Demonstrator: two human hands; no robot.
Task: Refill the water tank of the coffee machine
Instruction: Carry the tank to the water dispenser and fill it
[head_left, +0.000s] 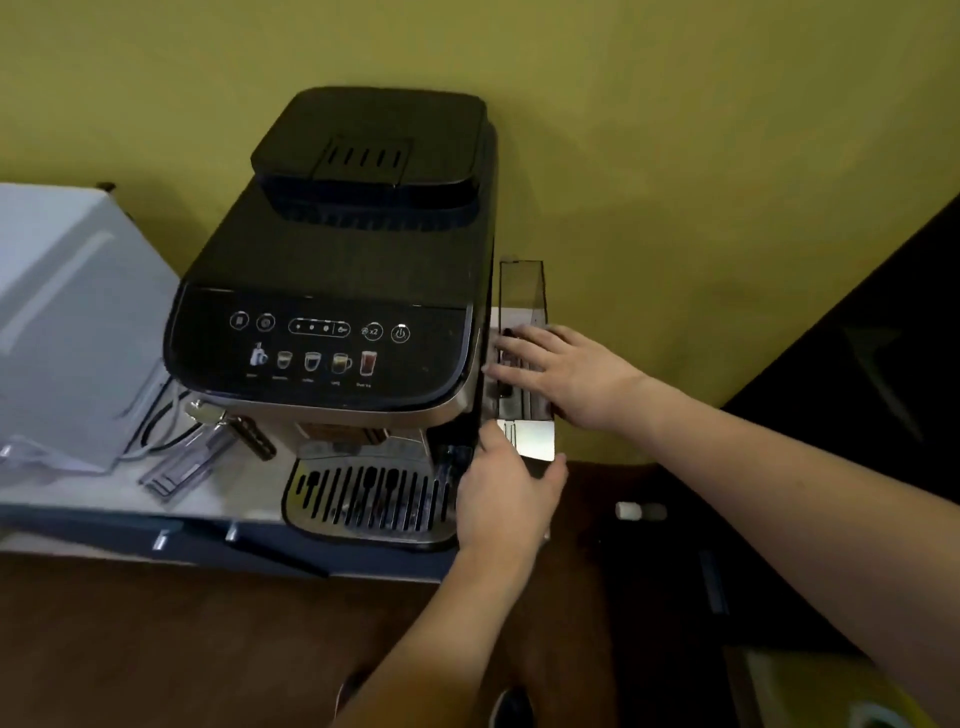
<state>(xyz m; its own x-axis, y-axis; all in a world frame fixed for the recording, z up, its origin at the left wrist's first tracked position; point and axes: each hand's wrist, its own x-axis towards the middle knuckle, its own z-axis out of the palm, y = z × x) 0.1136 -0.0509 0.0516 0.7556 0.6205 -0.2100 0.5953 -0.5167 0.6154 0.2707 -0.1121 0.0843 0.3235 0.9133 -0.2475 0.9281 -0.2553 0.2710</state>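
A black coffee machine (332, 291) with a lit button panel stands on a white counter against a yellow wall. Along its right side sits the narrow clear water tank (521, 291), its smoky lid tilted upward at the back. My left hand (506, 493) grips the tank's silver front end, thumb on the machine side and fingers round the right. My right hand (561, 374) lies flat across the tank's top, fingers stretched toward the machine. Whether the tank holds water is hidden.
The metal drip tray (363, 499) juts out at the machine's front. A white box (67, 312) and a clear plastic part (179, 467) lie to the left. A small white cap (629, 511) rests on the dark surface to the right. Brown floor is below.
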